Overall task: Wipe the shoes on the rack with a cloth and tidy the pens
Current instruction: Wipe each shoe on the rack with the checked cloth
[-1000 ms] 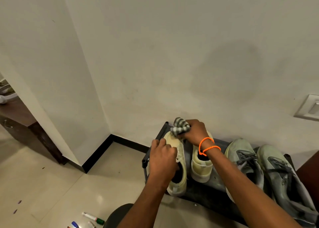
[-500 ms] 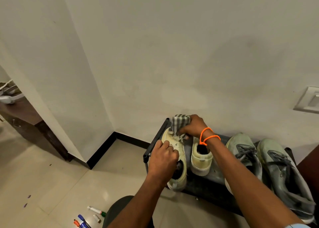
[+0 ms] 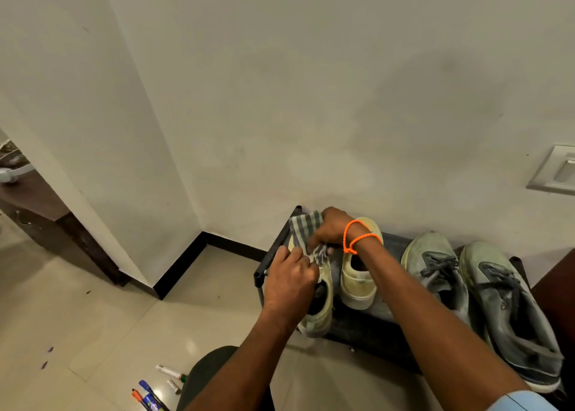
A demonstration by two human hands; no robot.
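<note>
Evidently the wiping is under way on the leftmost shoe: the left hand (image 3: 287, 281) is clasped over the top of the cream sneaker (image 3: 317, 301), most likely to pin it against the rack (image 3: 273, 255) so it does not slide under the rubbing, while the right hand (image 3: 331, 228), an orange cord bracelet (image 3: 357, 238) at its wrist, clutches a bunched grey-and-white striped cloth (image 3: 303, 228) and presses it on the toe end of that shoe. Its mate, the second cream sneaker (image 3: 357, 281), stands just beside it, heel toward the camera, and partly under the right forearm. Further right a pair of grey lace-up trainers (image 3: 485, 298) lies on the same top shelf, touching each other; I judge these not yet wiped, though their dull look may be the light. So the rack holds four shoes in a row, toes to the wall.

The pens (image 3: 155, 389) lie loose on the tiled floor (image 3: 93, 317) at lower left, well apart from the rack: a white marker with a green cap, a blue one, an orange-tipped one and a small stub, in no holder that I can see, so tidying them looks untouched
</note>
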